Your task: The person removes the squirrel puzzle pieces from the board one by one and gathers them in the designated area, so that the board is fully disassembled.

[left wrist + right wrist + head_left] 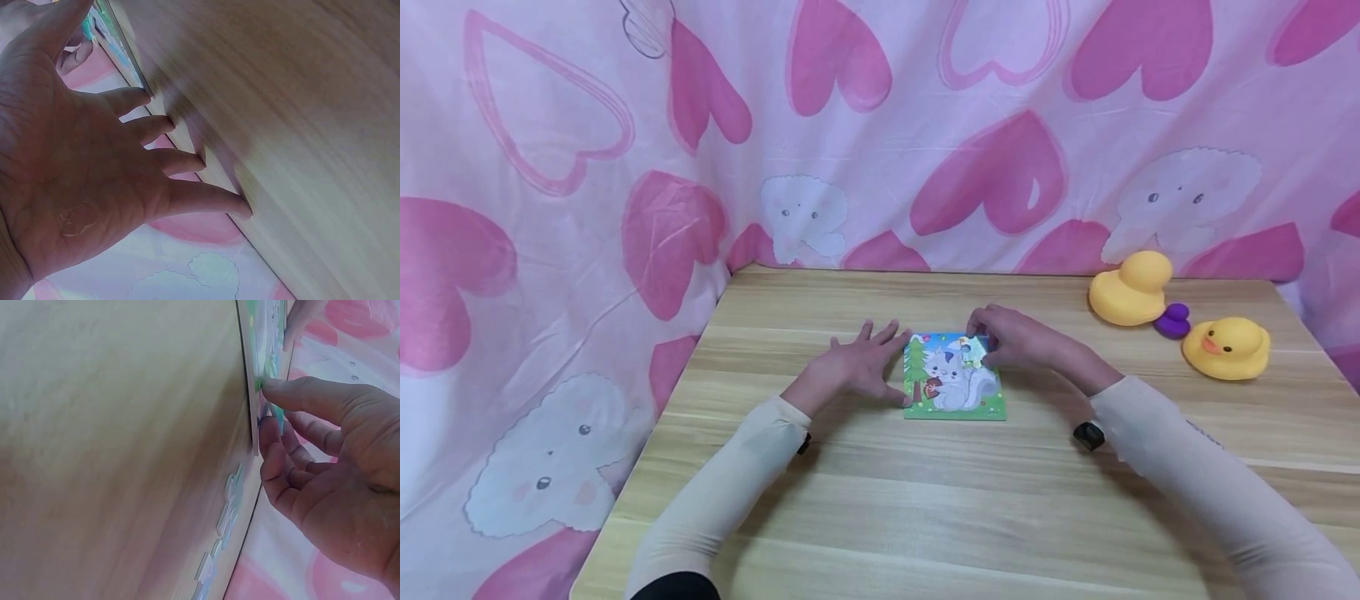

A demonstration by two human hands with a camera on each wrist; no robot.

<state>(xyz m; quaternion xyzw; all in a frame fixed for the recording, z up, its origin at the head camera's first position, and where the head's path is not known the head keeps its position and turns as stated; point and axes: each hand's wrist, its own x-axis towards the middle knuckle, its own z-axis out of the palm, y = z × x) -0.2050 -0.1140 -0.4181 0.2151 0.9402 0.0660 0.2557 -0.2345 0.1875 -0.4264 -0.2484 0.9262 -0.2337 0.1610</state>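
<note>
A square jigsaw puzzle point(951, 392) with a squirrel, a pine tree and grass printed on it lies flat on the table, nearly filled in. At its left edge rests my left hand point(861, 367), thumb and forefinger against the border and the other fingers spread on the wood. Over the upper right part of the picture, my right hand point(1022, 340) pinches a puzzle piece point(974, 352) between thumb and curled fingers. That piece sits at an angle over the picture and is partly covered by the fingers. The right wrist view shows the thumb right at the puzzle's surface.
Loose puzzle pieces point(231, 503) lie on the table beyond the right hand, hidden from the head view. Two yellow rubber ducks point(1227, 350) and a small purple duck point(1173, 321) stand at the back right. A pink heart-print curtain point(880, 192) hangs behind the wooden table point(910, 508).
</note>
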